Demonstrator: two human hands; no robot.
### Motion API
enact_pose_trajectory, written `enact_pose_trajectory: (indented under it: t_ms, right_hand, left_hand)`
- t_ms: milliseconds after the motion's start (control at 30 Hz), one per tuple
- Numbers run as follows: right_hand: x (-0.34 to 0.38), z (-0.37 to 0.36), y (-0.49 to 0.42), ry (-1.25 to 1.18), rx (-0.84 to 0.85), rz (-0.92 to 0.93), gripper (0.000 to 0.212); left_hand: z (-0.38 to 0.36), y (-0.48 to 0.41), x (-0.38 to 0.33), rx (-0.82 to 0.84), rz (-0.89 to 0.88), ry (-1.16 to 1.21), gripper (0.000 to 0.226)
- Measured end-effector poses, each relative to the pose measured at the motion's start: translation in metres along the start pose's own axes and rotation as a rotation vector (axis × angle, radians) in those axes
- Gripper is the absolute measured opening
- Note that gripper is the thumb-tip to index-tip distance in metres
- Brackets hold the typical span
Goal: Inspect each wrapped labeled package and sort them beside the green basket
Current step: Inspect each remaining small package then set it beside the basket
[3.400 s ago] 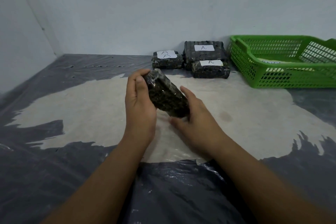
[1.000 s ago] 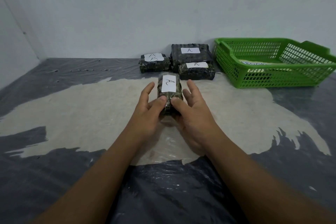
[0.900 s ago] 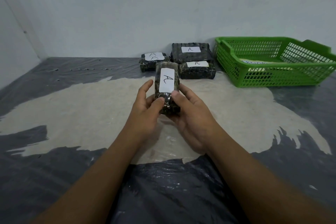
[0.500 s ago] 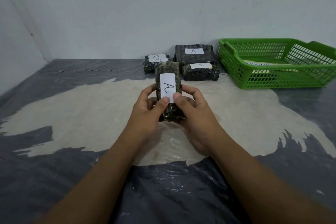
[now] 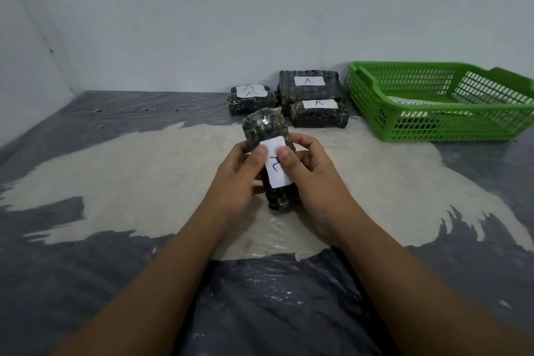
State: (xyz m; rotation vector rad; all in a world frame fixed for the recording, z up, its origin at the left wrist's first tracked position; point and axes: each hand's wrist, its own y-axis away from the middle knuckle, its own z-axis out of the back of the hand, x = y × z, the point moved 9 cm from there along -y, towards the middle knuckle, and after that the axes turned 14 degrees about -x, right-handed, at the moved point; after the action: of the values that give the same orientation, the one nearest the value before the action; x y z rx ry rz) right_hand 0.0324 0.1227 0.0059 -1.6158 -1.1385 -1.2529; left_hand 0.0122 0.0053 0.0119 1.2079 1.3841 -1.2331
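While both hands grip it, one dark wrapped package (image 5: 267, 136) stands on end above the light patch of the floor, in mid-view. The left hand (image 5: 237, 179) is curled around its left side and the right hand (image 5: 310, 173) around its right; both thumbs press on its single white label (image 5: 276, 170), which bears a handwritten mark partly covered. Beyond it, against the wall, lie three more wrapped packages: a small one (image 5: 251, 100) whose label shows two letters A, a large one (image 5: 309, 87) labelled A, and another small one (image 5: 319, 114) labelled A, lying just in front of the large one. Just beside these, to the right, sits one green basket (image 5: 372, 107); a white item inside it carries writing too partial to read. Grey plastic sheeting (image 5: 274, 306) covers the floor.
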Motion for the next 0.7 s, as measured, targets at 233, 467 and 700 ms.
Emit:
enact_pose_trajectory:
  t_ms: [233,467,700]
  right_hand:
    - [0.01,-0.002,0.004,0.119,0.015,0.067,0.035]
    - [0.027,0.001,0.004,0.124,-0.022,0.16,0.016]
    - [0.026,-0.003,0.005,0.02,0.001,0.086,0.025]
  left_hand:
    - [0.011,-0.001,-0.016,-0.08,-0.118,0.023,0.038]
    - [-0.001,0.006,-0.019,-0.008,-0.113,0.005,0.05]
    - [-0.008,0.011,-0.021,0.029,-0.15,0.014,0.036]
